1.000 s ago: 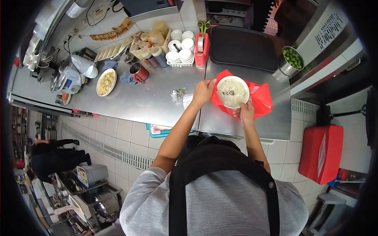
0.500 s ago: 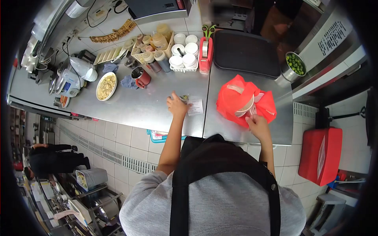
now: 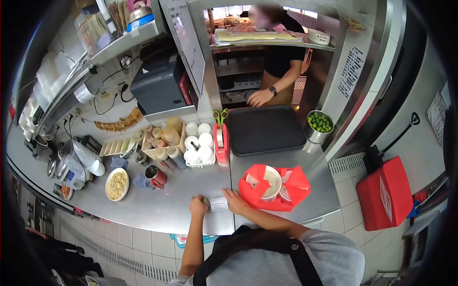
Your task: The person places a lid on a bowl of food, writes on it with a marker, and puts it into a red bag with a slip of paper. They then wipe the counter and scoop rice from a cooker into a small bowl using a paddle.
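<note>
My left hand (image 3: 197, 205) is closed at the left end of a white printed slip (image 3: 219, 203). A small greenish item (image 3: 205, 200), too small to name, shows at its fingertips. At the slip's other end lies my right hand (image 3: 235, 202), fingers stretched out and holding nothing visible. Just beyond it stands a red plastic bag (image 3: 298, 184), its top gathered open around a white round container (image 3: 272, 183). A second pale container is partly hidden by the bag.
A black tray (image 3: 266, 129) and a metal pot of green limes (image 3: 319, 122) stand behind the bag. A red tape dispenser (image 3: 222, 145), white lidded tubs (image 3: 205, 140), a red mug (image 3: 156, 176) and a bowl of food (image 3: 117, 185) line the steel counter. Beyond the tray stands a person (image 3: 282, 62).
My right hand has let go of the red bag and moved left to the slip. The view has tilted up, bringing the person at the pass-through into sight.
</note>
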`<state>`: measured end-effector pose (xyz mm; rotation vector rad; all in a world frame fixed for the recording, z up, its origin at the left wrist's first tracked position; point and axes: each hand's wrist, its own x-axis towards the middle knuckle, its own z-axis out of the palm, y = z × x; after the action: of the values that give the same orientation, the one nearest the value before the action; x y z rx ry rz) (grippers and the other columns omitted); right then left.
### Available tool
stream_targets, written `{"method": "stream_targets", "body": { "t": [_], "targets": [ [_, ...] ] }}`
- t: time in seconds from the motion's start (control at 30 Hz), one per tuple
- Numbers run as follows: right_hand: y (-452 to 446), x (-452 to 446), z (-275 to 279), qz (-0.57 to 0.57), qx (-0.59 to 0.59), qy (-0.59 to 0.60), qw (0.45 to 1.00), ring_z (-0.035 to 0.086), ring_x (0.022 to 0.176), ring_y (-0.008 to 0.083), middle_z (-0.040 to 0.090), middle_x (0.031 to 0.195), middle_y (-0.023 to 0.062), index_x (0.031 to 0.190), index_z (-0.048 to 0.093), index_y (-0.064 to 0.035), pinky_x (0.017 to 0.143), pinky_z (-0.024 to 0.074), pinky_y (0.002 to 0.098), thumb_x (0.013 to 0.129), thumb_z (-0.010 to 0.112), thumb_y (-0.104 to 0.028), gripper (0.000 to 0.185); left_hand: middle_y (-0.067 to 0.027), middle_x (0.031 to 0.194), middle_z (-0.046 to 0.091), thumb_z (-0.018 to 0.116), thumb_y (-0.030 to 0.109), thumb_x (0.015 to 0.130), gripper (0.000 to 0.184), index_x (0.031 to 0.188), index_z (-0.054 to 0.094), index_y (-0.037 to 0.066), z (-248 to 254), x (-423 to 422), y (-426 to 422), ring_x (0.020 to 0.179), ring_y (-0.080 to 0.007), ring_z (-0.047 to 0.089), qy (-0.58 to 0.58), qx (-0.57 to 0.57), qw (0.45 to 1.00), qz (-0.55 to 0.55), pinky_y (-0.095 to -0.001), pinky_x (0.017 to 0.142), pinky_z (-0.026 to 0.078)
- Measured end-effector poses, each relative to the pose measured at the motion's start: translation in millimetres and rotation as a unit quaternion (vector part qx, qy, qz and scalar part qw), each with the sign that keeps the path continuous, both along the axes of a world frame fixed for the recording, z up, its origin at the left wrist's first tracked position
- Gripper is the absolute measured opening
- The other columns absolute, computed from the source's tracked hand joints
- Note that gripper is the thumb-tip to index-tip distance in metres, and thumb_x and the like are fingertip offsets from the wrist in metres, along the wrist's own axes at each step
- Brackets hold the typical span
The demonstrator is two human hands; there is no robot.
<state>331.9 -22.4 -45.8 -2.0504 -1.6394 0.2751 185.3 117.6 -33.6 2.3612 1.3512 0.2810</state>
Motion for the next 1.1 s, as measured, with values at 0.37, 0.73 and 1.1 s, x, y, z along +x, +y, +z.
{"method": "stream_targets", "body": {
  "t": [0.37,0.73,1.1],
  "targets": [
    [86,0,-36,-0.264,0.153,0.175,0.936,0.056,0.087,0.0264,0.063,0.084,0.0103,0.084,0.066,-0.0099,0.077,0.0438,0.0403,0.075,0.062,-0.016,0.012,-0.0173,0.085,0.056,0.068,0.011,0.057,0.033,0.090,0.062,0.009,14,-63,-24,0.077,-0.0360,0.058,-0.049,0.019,0.999,-0.012,-0.0409,0.071,0.049],
    [-113,112,228,-0.201,0.513,-0.011,0.835,0.058,0.089,0.0233,0.066,0.093,0.0066,0.096,0.067,-0.0081,0.074,0.0496,0.0313,0.056,0.072,-0.005,0.040,-0.0149,0.083,0.058,0.078,0.011,0.054,0.040,0.091,0.061,0.009,38,-41,-8,0.077,-0.0324,0.059,-0.073,-0.015,0.995,-0.068,-0.0393,0.070,0.049],
    [-141,148,171,0.006,0.114,-0.063,0.992,0.049,0.111,0.0284,0.060,0.114,0.0060,0.111,0.061,-0.0124,0.094,0.0390,0.0400,0.071,0.064,-0.014,0.041,-0.0132,0.084,0.063,0.078,0.011,0.058,0.042,0.098,0.063,0.005,240,117,-34,0.076,-0.0271,0.062,-0.168,0.027,0.934,-0.313,-0.0326,0.068,0.048]
  ]
}}
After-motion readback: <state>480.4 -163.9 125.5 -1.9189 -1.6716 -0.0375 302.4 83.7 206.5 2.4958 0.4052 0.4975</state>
